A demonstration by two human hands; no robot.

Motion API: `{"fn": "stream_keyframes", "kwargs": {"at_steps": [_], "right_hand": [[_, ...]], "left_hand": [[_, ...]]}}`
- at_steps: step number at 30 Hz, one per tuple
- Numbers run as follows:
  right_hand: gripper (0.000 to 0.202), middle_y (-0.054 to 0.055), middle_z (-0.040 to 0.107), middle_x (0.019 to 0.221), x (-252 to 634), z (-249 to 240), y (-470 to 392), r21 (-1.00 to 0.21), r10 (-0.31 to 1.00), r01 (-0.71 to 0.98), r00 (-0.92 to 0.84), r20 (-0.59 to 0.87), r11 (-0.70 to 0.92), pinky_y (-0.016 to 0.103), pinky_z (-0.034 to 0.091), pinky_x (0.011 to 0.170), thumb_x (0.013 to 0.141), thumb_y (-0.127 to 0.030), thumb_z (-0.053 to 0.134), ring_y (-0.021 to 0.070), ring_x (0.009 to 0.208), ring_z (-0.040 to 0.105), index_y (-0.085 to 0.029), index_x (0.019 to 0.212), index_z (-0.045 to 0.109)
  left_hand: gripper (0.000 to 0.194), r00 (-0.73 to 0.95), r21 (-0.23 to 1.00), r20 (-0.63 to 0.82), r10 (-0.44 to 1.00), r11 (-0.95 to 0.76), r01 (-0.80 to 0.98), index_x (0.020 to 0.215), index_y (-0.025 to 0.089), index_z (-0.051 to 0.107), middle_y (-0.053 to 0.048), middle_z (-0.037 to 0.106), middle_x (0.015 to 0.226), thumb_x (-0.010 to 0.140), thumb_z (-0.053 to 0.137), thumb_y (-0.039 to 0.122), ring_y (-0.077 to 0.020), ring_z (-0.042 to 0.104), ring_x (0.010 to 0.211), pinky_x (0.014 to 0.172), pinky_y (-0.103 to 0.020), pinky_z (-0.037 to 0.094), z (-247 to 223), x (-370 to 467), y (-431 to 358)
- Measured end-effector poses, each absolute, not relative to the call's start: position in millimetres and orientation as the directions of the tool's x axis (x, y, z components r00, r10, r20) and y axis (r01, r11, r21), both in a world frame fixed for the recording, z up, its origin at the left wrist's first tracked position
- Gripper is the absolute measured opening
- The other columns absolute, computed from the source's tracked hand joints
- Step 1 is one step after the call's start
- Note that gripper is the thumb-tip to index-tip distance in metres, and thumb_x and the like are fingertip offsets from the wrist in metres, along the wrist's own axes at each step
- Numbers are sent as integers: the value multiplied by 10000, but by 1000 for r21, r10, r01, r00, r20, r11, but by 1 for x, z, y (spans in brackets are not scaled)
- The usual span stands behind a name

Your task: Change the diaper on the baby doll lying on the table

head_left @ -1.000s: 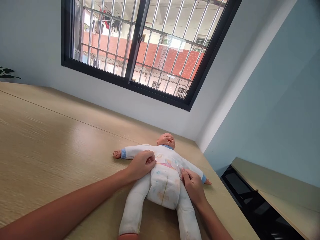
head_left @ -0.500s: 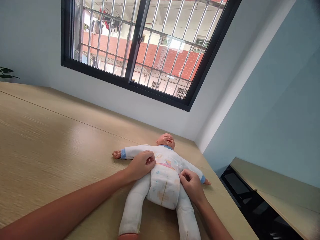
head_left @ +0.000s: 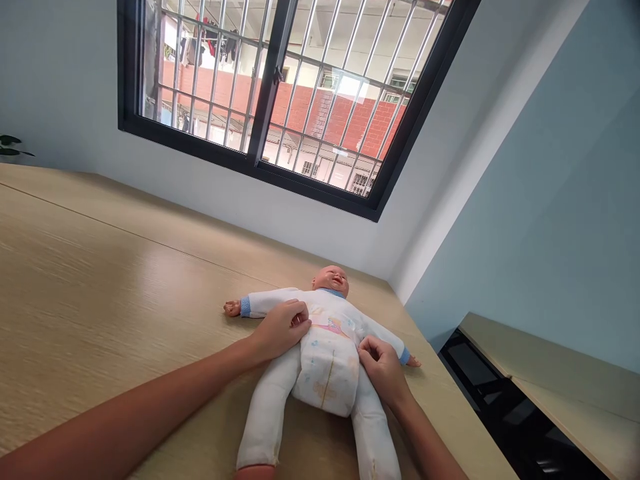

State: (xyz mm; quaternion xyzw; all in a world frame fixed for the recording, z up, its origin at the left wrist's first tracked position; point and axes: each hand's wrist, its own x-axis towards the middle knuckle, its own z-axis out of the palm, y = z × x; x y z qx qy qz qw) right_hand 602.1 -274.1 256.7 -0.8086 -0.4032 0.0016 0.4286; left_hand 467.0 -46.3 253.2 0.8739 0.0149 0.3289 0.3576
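Two bare hands, the left hand (head_left: 281, 328) and the right hand (head_left: 384, 368), each keep a narrow grip, curled fingertips closed on opposite side edges of one puffy white diaper (head_left: 327, 373), rounded at the bottom and printed in pale blue and brownish patches with a thin yellowish line down its middle. It sits over the hips of one doll (head_left: 325, 303) lying face up on the smooth, wood-grained bench (head_left: 125, 280), two whitish cloth legs spread, two sleeves ending in blue cuffs; beyond is one dark-framed, barred window (head_left: 270, 100).
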Motion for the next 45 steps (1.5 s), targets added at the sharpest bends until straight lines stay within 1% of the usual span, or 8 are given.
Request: {"fn": "stream_keyframes", "kwargs": {"at_steps": [8, 13, 16, 20, 24, 34, 45], "right_hand": [[250, -21, 436, 619, 602, 257, -276, -688, 663, 659, 665, 344, -304, 268, 301, 596, 809, -371, 478, 137, 620, 388, -190, 637, 455], [224, -27, 441, 607, 606, 256, -279, -679, 705, 675, 629, 327, -287, 262, 297, 578, 811, -358, 495, 137, 605, 391, -187, 667, 490], [269, -28, 443, 605, 609, 256, -280, -669, 729, 678, 618, 294, -305, 262, 297, 571, 824, -410, 516, 137, 597, 393, -186, 677, 499], [366, -17, 474, 626, 611, 255, -280, -642, 729, 689, 622, 286, -336, 267, 313, 591, 852, -509, 510, 147, 621, 417, -182, 687, 518], [403, -11, 490, 651, 613, 253, -281, -622, 736, 705, 612, 290, -341, 273, 325, 611, 872, -544, 483, 152, 638, 431, -183, 700, 526], [403, -8, 512, 666, 612, 253, -281, -642, 739, 693, 612, 282, -328, 271, 331, 616, 889, -541, 469, 158, 658, 445, -182, 718, 533], [455, 3, 517, 693, 610, 256, -281, -625, 743, 702, 609, 278, -342, 283, 333, 663, 926, -560, 407, 173, 704, 458, -177, 729, 554]], "left_hand": [[149, 784, 635, 562, 263, -745, -206, 724, 175, 497, 6, 527, 733, 855, 525, 241, -138, 461, 676, 608, -266, 332, 253, 467, -45], [124, 779, 625, 572, 257, -751, -211, 729, 171, 513, 5, 531, 736, 842, 527, 219, -136, 466, 685, 614, -263, 340, 252, 466, -46], [102, 777, 625, 571, 264, -754, -203, 741, 170, 527, 5, 537, 749, 832, 537, 213, -135, 474, 692, 625, -261, 353, 251, 467, -46], [89, 769, 620, 581, 268, -757, -205, 747, 171, 532, 7, 544, 761, 822, 556, 212, -130, 482, 698, 632, -255, 362, 250, 468, -45], [87, 762, 611, 592, 260, -762, -215, 751, 172, 533, 6, 549, 761, 830, 547, 203, -130, 484, 707, 630, -251, 363, 251, 467, -46], [97, 766, 611, 589, 257, -762, -214, 743, 171, 524, 5, 544, 763, 830, 546, 208, -128, 479, 698, 632, -252, 364, 251, 467, -46], [102, 776, 621, 570, 271, -760, -191, 750, 178, 520, 10, 534, 762, 836, 549, 224, -130, 493, 701, 643, -260, 385, 250, 468, -45]]}}
